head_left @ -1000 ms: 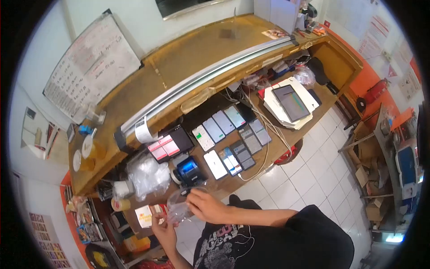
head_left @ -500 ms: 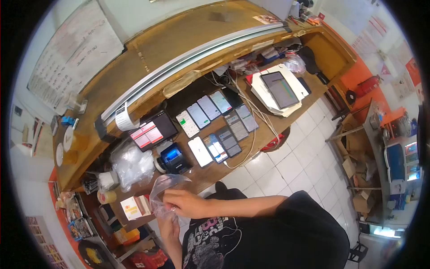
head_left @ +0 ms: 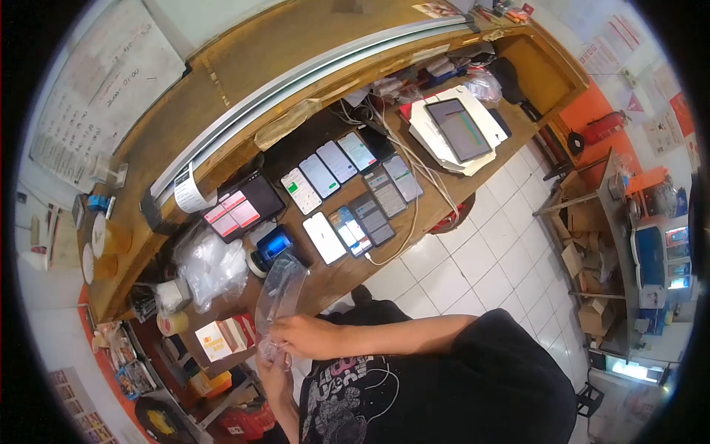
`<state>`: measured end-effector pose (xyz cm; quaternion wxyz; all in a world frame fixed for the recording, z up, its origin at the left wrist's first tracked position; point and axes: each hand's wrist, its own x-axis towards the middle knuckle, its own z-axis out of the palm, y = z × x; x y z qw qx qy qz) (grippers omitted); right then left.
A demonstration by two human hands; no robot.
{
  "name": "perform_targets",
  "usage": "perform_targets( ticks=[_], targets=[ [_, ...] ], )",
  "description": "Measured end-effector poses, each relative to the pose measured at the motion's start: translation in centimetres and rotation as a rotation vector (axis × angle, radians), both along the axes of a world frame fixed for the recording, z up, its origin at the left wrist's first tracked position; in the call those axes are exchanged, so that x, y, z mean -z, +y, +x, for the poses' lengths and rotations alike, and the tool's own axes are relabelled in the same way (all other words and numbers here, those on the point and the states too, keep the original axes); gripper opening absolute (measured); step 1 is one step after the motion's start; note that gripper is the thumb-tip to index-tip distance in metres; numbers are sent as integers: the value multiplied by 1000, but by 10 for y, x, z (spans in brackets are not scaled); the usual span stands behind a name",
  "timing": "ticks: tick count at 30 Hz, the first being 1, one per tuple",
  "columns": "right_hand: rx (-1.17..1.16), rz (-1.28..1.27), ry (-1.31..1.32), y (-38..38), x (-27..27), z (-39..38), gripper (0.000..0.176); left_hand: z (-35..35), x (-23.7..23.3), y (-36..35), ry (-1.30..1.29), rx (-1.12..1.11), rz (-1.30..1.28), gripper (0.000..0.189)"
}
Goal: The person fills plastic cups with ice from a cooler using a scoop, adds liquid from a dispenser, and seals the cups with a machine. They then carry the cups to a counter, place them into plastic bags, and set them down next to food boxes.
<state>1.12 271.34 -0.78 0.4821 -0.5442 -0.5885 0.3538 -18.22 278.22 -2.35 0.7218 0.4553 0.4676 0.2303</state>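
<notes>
My right hand [head_left: 299,337] is closed on a clear plastic bag [head_left: 282,287], which stands up above the fingers toward the card terminal. Just below it, my left hand [head_left: 275,370] pinches the lower end of the same bag. Anything inside the bag is too small to make out. Close by on the left lies a white and red box [head_left: 222,337]. Beyond the bag sit a dark terminal with a lit blue screen [head_left: 276,244] and a tablet showing red and white tiles [head_left: 240,209].
Several phones [head_left: 323,238] lie in two rows on the wooden desk [head_left: 296,284]. A cable runs to one. Farther right, a tablet [head_left: 460,132] rests on white folders. Crumpled plastic bags [head_left: 211,266] and a tape roll [head_left: 172,323] are at the left. A raised counter [head_left: 270,37] borders the desk.
The view has shifted slightly. The plastic bag now looks longer and straighter above my hands, which stay together on it.
</notes>
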Motion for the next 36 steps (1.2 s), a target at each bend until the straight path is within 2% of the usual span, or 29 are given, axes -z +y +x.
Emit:
perform_targets(
  ticks=[2,4,6,8,10,11,12,13,14,15,19,21,23,24,25,26,28,29,31,34,36],
  targets=[
    [79,63,-16,4,8,2,21,-8,2,3,-15,-28,-77,36],
    [50,-8,18,5,16,-1,18,-28,24,16,45,86,27,25],
    [87,-19,-96,1,11,-2,18,-40,36,34,106,46,15,19],
    [116,-71,-81,8,-1,12,20,-50,47,43,161,-7,2,13],
    [149,-127,-69,13,-3,11,22,-56,52,46,336,-18,403,7],
    [161,-156,-151,14,1,8,23,-59,49,47,348,-25,396,5],
    [169,-185,-239,16,5,8,24,-58,48,50,346,-32,391,5],
    [162,-192,-239,17,9,8,24,-59,48,54,362,-21,497,6],
    [159,-141,-186,19,13,9,23,-56,45,55,379,-10,600,8],
    [156,-91,-135,19,15,9,21,-38,10,51,377,98,600,16],
    [134,-77,13,29,17,-4,17,-3,4,38,512,75,634,21],
    [30,-287,-134,30,29,-14,23,-1,15,34,481,61,619,21],
    [24,-334,-188,37,47,-8,27,-19,50,38,446,58,600,23],
    [17,-377,-246,39,52,-6,32,-54,83,48,317,-18,409,25],
    [19,-385,-247,39,53,-8,32,-60,87,52,187,-93,217,29],
    [72,-336,-272,40,54,-11,34,-63,95,50,187,-91,210,29],
    [125,-292,-293,38,45,-9,36,-68,99,48,386,-199,323,30],
    [180,-321,-305,38,28,-2,36,-57,89,46,387,-198,318,30],
    [233,-355,-318,37,26,2,36,-32,64,42,423,-210,719,24],
    [136,-235,-254,41,54,-6,38,-2,29,39,451,-115,750,19],
    [156,-90,-230,43,65,-15,37,-21,57,42,357,-117,649,18]
  ],
)
